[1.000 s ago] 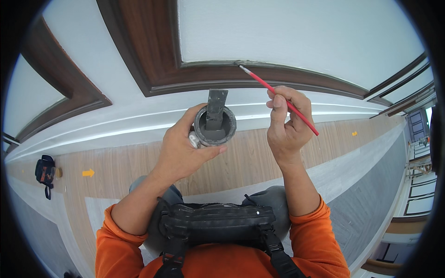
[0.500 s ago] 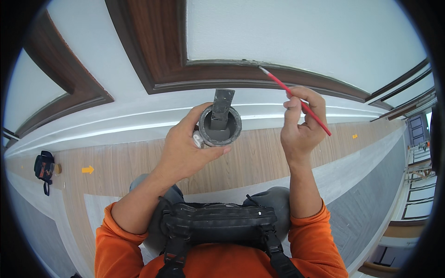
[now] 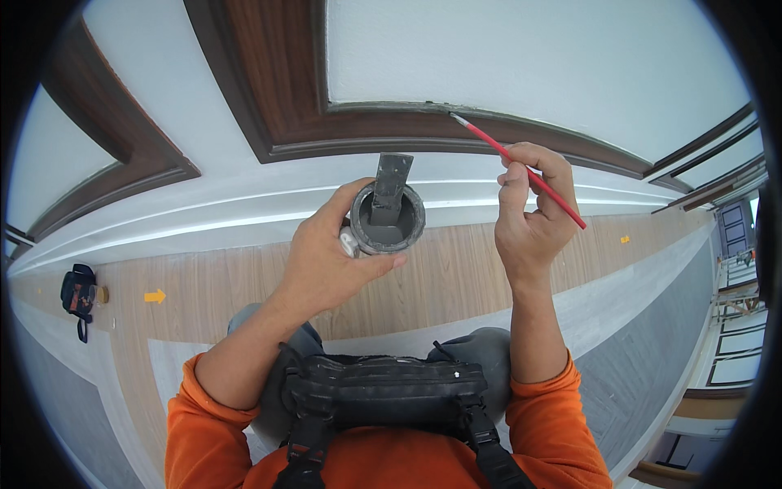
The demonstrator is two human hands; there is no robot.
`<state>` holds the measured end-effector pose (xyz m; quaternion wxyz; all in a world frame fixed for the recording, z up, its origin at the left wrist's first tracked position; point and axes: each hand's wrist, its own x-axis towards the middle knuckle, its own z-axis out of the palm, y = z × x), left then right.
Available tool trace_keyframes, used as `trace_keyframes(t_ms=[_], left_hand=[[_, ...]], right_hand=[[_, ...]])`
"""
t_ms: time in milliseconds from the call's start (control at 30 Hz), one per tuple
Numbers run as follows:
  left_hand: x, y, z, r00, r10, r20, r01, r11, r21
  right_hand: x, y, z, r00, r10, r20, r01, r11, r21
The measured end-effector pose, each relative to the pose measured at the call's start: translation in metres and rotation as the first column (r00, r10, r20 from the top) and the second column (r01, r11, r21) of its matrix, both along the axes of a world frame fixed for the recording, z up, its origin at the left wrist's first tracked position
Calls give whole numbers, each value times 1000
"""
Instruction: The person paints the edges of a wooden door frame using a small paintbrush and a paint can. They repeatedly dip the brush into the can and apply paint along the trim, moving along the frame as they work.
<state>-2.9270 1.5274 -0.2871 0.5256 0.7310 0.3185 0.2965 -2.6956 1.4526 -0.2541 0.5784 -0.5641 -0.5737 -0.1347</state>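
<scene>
My left hand [image 3: 322, 253] is wrapped round a small round container [image 3: 417, 218] smeared with grey paint, its mouth facing up. A flat grey strip [image 3: 393, 175] stands in it, its lower end in the grey paint [image 3: 386, 235] and its upper end past the rim. Between thumb and fingers, my right hand [image 3: 535, 208] pinches a thin red-handled paintbrush [image 3: 521, 161]. The brush tip lies at the inner edge of a dark brown wood-grain frame moulding [image 3: 383, 126], where a grey line runs beside the white wall panel [image 3: 521, 57].
White baseboard ledges [image 3: 464, 194] run below the moulding. A dark bag [image 3: 77, 292] sits on the wood-look floor [image 3: 220, 281] at the left, near a yellow arrow marker [image 3: 155, 296]. A black pouch [image 3: 387, 391] is strapped across my front.
The brush tip has shifted slightly left and up along the moulding's edge, and my right hand has tilted a little. My left hand and the container have hardly moved.
</scene>
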Motion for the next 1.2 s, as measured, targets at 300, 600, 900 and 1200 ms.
trace_keyframes(t_ms=[300, 600, 900, 1200], left_hand=[[-1, -1, 3, 999, 4, -37, -5, 1000, -18], [-3, 0, -1, 999, 0, -50, 1, 1000, 21], [-1, -2, 0, 999, -1, -35, 1, 1000, 16], [-3, -1, 1, 999, -7, -51, 8, 1000, 12]], right_hand=[[0, 3, 4, 997, 27, 65, -26, 999, -19], [1, 4, 11, 984, 1, 178, 0, 1000, -5], [1, 4, 23, 966, 156, 209, -155, 988, -22], [0, 7, 19, 980, 139, 142, -135, 990, -37]])
